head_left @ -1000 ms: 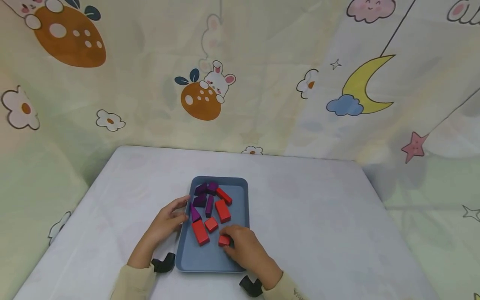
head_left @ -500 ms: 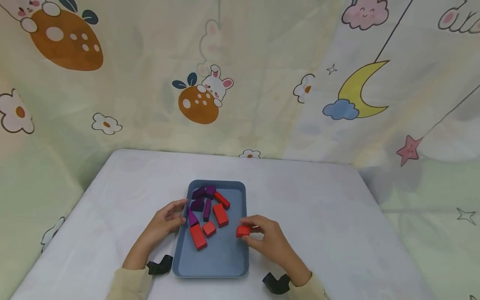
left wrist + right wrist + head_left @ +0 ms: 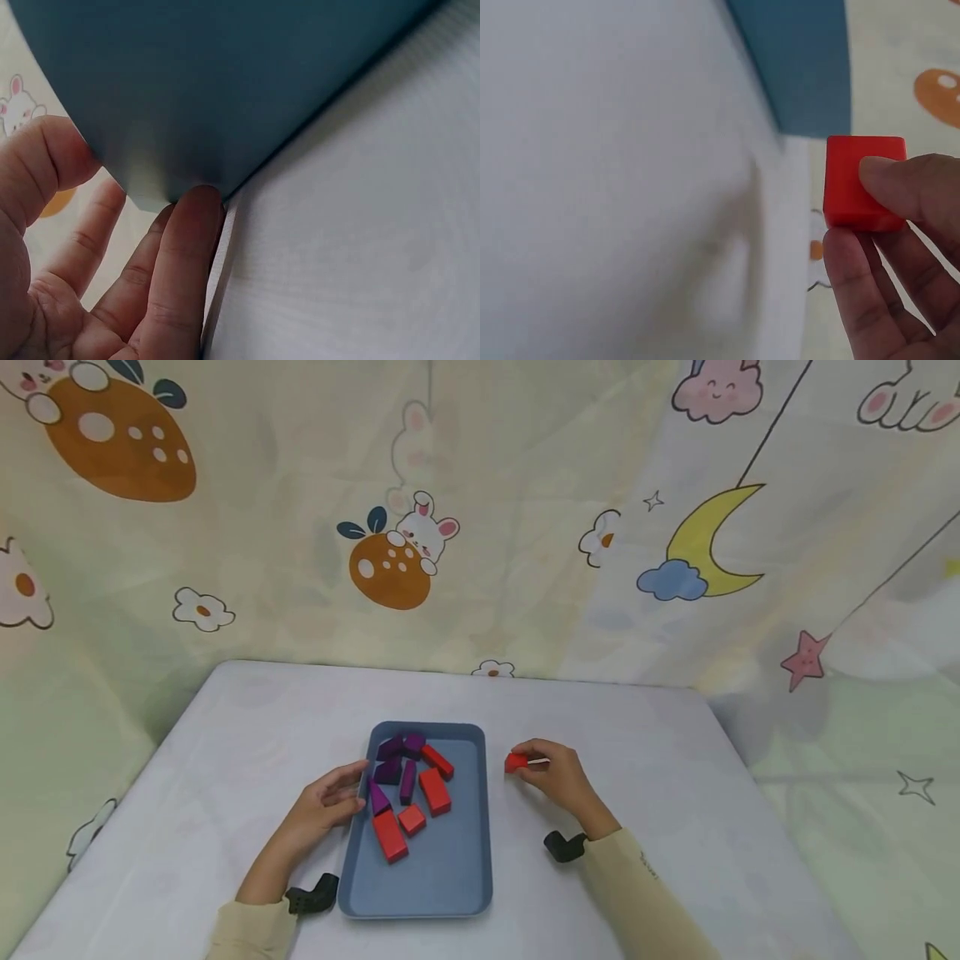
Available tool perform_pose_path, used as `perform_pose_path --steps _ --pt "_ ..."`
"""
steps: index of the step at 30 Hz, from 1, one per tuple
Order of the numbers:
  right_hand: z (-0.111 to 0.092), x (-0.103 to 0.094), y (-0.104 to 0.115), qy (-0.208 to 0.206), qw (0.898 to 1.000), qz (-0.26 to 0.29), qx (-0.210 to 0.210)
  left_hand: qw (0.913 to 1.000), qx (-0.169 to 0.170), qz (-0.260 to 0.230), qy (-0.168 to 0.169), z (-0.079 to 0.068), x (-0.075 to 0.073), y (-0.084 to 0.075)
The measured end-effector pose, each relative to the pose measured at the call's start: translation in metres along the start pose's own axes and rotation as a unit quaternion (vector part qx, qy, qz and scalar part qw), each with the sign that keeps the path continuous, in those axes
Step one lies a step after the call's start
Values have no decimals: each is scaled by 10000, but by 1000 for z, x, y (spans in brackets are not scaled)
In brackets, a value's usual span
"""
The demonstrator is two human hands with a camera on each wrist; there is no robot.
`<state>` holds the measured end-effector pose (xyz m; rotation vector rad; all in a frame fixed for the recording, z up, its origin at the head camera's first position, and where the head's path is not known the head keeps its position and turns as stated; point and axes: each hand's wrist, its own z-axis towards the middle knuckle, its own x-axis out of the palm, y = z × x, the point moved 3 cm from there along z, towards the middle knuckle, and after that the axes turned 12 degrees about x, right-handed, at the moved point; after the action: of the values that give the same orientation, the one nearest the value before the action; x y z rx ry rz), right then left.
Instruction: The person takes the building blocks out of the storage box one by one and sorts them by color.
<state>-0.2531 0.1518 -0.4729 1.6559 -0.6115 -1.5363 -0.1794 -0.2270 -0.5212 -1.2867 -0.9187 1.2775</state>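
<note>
My right hand (image 3: pixel 558 775) pinches a small red block (image 3: pixel 847 184) between thumb and fingers, raised over the white table to the right of the tray. The block also shows at the fingertips in the head view. My left hand (image 3: pixel 322 806) touches the left side of the blue-grey tray (image 3: pixel 450 893), its fingertips against the outer wall in the left wrist view. Inside the tray lie several purple blocks (image 3: pixel 407 782) toward the back left, and several red blocks, among them an oblong one (image 3: pixel 390 837) and a small cube (image 3: pixel 412 819).
The white table (image 3: pixel 600 718) extends around the tray. Behind it hangs a cloth (image 3: pixel 517 527) printed with rabbits, flowers and a moon. A black wrist mount (image 3: pixel 313 894) sits below the left hand, and another black mount (image 3: pixel 564 847) below the right.
My right hand has lifted the small red block from the tray and carried it right, past the tray's right edge. The left hand has stayed at the tray's left side.
</note>
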Motion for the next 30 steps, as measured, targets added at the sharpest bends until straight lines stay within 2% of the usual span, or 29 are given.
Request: perform_pose_path --steps 8,15,20,25,30 --pt "33 2 -18 -17 9983 -313 484 10000 48 -77 22 0 -1 0" --pt "41 6 -24 4 9972 -420 615 10000 -36 -25 -23 -1 0 -1" --pt "36 -1 -18 2 9974 -300 650 10000 -22 -22 -1 1 0 -2" --pt "26 -6 1 -104 9968 -219 766 10000 -23 -15 2 1 -1 -1" --pt "6 2 28 -301 9987 -102 393 10000 -19 -39 34 3 -2 0"
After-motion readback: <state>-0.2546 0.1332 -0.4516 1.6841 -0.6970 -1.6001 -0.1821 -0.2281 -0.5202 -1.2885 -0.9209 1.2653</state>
